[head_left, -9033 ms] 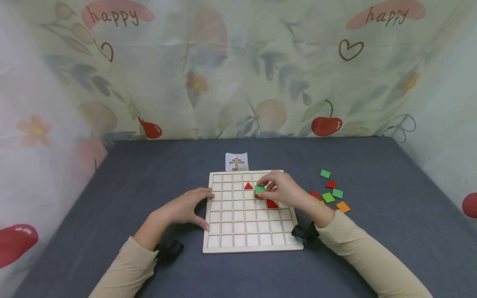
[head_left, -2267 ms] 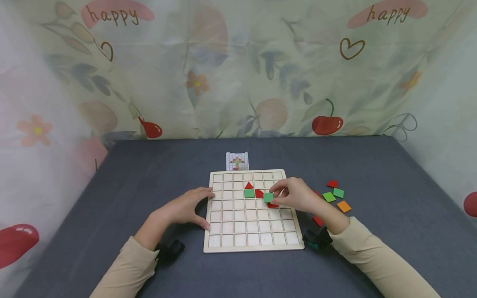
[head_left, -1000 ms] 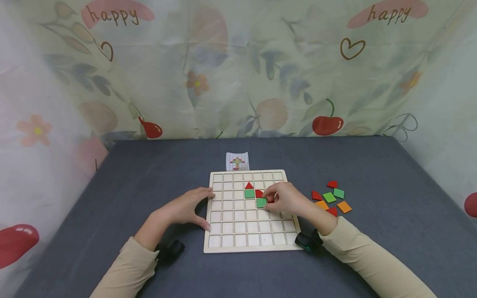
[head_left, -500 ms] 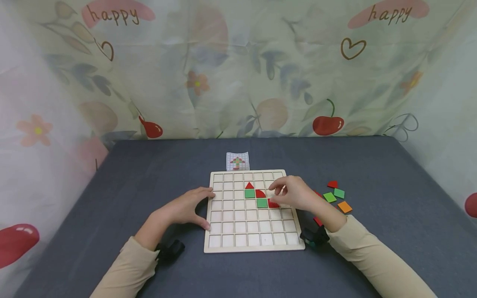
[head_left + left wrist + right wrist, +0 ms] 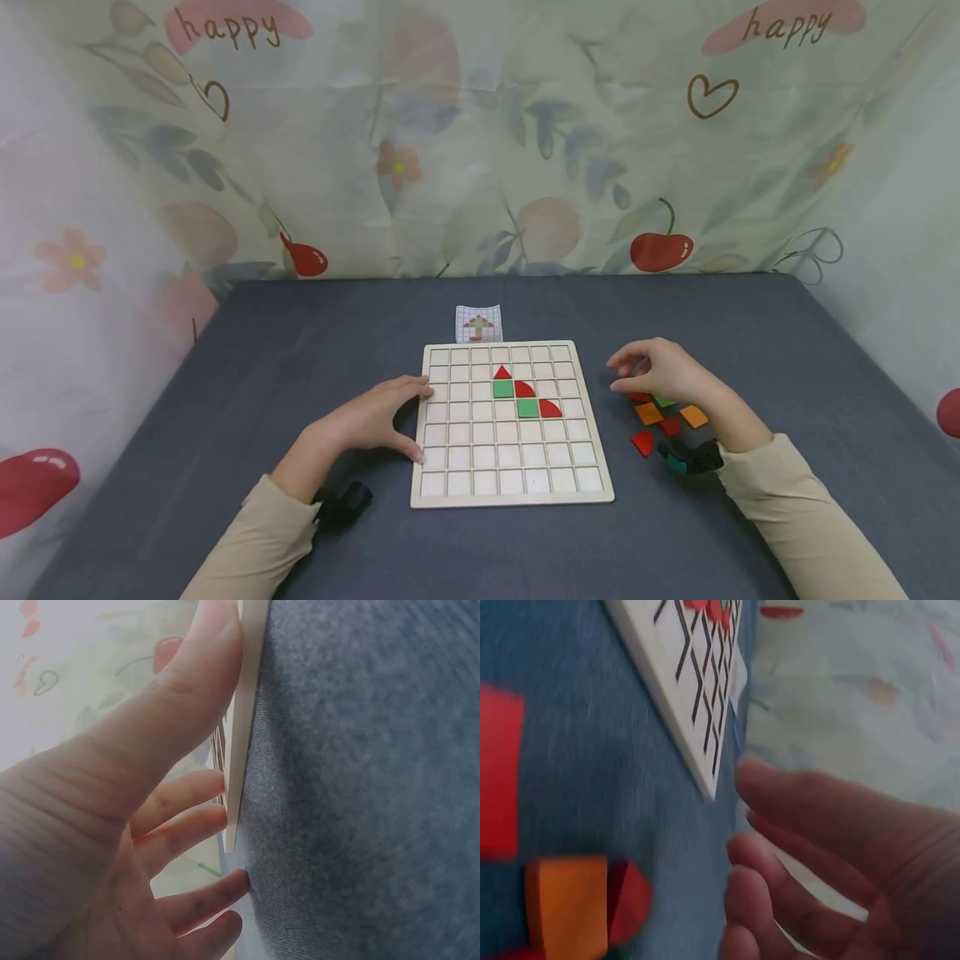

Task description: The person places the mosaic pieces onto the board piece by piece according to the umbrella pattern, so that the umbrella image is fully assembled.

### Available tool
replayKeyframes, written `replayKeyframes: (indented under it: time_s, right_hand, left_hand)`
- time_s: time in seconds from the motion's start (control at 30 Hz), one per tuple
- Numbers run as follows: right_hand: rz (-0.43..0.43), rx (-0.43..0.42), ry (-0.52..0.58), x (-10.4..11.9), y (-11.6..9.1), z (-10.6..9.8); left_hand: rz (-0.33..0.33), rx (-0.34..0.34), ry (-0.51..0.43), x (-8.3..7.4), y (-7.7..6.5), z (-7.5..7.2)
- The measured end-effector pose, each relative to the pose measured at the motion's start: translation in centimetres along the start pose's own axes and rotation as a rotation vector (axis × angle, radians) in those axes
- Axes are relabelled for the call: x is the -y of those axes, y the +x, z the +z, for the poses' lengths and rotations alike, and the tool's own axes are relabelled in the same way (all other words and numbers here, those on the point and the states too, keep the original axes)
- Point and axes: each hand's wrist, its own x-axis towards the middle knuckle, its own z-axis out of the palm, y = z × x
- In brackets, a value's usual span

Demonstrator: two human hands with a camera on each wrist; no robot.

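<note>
A cream gridded board [image 5: 457, 458] lies on the dark cloth. Set in its cells are a red triangle [image 5: 502, 373], a green square [image 5: 502, 389], a red quarter-circle [image 5: 523, 389], a second green square [image 5: 528, 408] and a second red quarter-circle [image 5: 550, 409]. My left hand [image 5: 367, 423] rests at the board's left edge, thumb and fingers spread along it; the left wrist view shows the thumb against the board's side [image 5: 244, 712]. My right hand [image 5: 663, 371] hovers over the loose pieces right of the board, fingers loosely bent, nothing between them in the right wrist view.
Under and near the right hand lie orange squares [image 5: 693, 416], red pieces [image 5: 642, 443] and a partly hidden green piece [image 5: 664, 401]. A small printed card [image 5: 478, 323] with a coloured grid pattern sits behind the board. A patterned curtain [image 5: 480, 167] hangs beyond the table.
Since the earlier frames, green squares have come to lie in two of the board's cells. In the last half second the right hand has moved right, off the board. The left hand has stayed put.
</note>
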Motion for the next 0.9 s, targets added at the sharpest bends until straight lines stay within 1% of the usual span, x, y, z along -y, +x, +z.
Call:
replayKeyframes:
  time_s: [0.2, 0.3, 0.4, 0.63, 0.9]
  right_hand:
    - [-0.052, 0.137, 0.056, -2.3, -1.3, -1.2]
    - [-0.074, 0.187, 0.053, -3.1, -1.8, -1.3]
    - [-0.094, 0.217, 0.028, -3.8, -2.1, -1.2]
    - [-0.157, 0.196, -0.034, -4.8, -2.2, -0.7]
    - [-0.196, 0.146, -0.087, -4.7, -2.2, -0.6]
  left_hand:
    - [0.003, -0.002, 0.001, 0.0, -0.1, 0.0]
    - [0.005, -0.002, 0.003, -0.1, -0.1, 0.0]
    - [0.007, -0.003, 0.004, -0.1, -0.1, 0.0]
    - [0.009, -0.003, 0.005, -0.1, -0.1, 0.0]
    - [0.006, -0.002, 0.004, -0.1, -0.1, 0.0]
